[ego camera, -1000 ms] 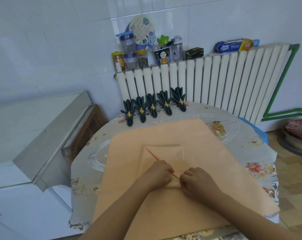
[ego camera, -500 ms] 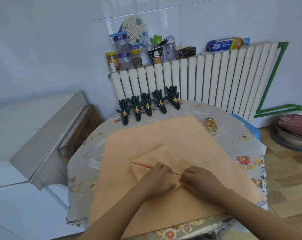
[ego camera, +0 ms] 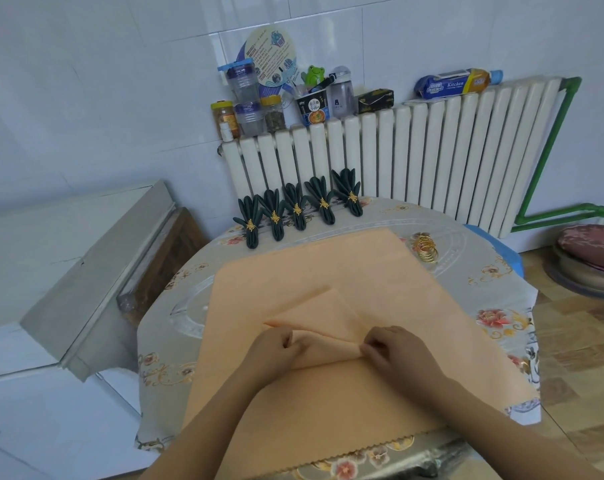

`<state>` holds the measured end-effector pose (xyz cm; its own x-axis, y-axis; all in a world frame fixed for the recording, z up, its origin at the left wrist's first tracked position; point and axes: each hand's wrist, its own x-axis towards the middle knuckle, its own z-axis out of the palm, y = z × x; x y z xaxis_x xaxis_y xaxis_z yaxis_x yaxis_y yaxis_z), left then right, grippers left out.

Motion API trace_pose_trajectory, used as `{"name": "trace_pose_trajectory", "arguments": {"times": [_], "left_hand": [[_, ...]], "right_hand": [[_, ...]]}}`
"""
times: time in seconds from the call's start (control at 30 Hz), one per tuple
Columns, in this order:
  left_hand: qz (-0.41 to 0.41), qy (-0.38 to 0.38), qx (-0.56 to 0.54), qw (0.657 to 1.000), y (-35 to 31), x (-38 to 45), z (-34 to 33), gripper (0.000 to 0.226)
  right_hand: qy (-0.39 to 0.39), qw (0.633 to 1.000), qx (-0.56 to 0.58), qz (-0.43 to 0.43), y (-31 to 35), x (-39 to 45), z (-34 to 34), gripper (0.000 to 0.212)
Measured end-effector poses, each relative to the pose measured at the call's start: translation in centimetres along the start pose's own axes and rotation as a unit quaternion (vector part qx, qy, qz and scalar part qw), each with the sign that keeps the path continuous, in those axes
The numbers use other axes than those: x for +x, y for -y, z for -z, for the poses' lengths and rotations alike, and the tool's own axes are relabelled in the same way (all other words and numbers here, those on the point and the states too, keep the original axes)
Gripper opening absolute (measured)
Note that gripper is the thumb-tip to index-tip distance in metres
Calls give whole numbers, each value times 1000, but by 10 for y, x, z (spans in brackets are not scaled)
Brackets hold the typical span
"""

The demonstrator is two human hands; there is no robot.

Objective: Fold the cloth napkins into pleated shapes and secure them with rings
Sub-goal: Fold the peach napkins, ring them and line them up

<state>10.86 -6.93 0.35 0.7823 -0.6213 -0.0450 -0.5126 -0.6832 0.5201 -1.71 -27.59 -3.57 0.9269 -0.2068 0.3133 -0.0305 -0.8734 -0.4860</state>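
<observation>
Hands spread wider than before, your left hand (ego camera: pixel 274 344) and right hand (ego camera: pixel 392 346) both pinching peach napkin (ego camera: pixel 331 310) pleat, bare cloth beyond it, gold rings (ego camera: pixel 425 249) far right of napkin.

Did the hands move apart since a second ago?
Yes. The left hand and right hand touched before; now they pinch the peach napkin apart, each moved outward along the fold, judged against the big peach cloth.

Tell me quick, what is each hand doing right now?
Left hand: closed, pinching a fold of the orange napkin.
Right hand: closed, pinching the same fold at its other end.
</observation>
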Motion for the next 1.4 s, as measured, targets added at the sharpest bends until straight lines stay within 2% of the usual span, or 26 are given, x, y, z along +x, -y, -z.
{"name": "trace_pose_trajectory", "arguments": {"times": [0.13, 0.27, 0.33, 0.43, 0.53, 0.6, 0.7, 0.77, 0.83, 0.93, 0.97, 1.0, 1.07, 1.17, 1.27, 1.4], "left_hand": [[31, -56, -2, 998, -6, 8, -15, 29], [55, -94, 1, 994, -6, 10, -25, 30], [68, -106, 33, 991, -7, 11, -29, 20], [106, -137, 108, 979, -1, 10, -33, 28], [126, -157, 37, 979, 9, 9, -36, 24], [108, -154, -16, 982, 16, 9, -35, 24], [74, -122, -63, 988, 24, 10, -27, 27], [68, -96, -17, 993, 22, 12, -21, 29], [50, -112, 41, 992, 13, 17, -14, 32], [-50, -160, 115, 979, -18, 29, -2, 19], [-94, -146, 139, 975, -29, 37, -1, 13], [-131, -113, 161, 972, -42, 45, -2, 15], [-177, -12, 200, 964, -62, 62, -9, 30], [-230, 121, 306, 916, -79, 86, -22, 43], [-208, 210, 368, 882, -92, 107, -27, 35], [-213, 259, 433, 837, -104, 122, -25, 25]], "right_hand": [[-12, 998, 15, -64, 5, 2, -6, 9], [-15, 997, 19, -67, 5, 1, -13, 5], [-22, 998, 24, -59, 5, 1, -15, 4], [-40, 997, 34, -49, 3, 2, -16, 5], [-64, 996, 44, -39, 3, 3, -21, 10], [-86, 995, 19, -40, 3, 4, -23, 11], [-40, 995, -11, -95, 5, 6, -20, 14], [-9, 993, -25, -111, 7, 7, -18, 18], [7, 992, -24, -127, 11, 8, -18, 21], [22, 990, -23, -140, 16, 10, -15, 22], [20, 989, -26, -143, 16, 10, -14, 22], [19, 989, -24, -146, 16, 10, -14, 22], [23, 988, -17, -150, 15, 8, -14, 22], [33, 988, -14, -153, 19, 6, -15, 23], [25, 988, -2, -154, 20, 8, -12, 23], [15, 987, 6, -160, 13, 8, -12, 22]]}}
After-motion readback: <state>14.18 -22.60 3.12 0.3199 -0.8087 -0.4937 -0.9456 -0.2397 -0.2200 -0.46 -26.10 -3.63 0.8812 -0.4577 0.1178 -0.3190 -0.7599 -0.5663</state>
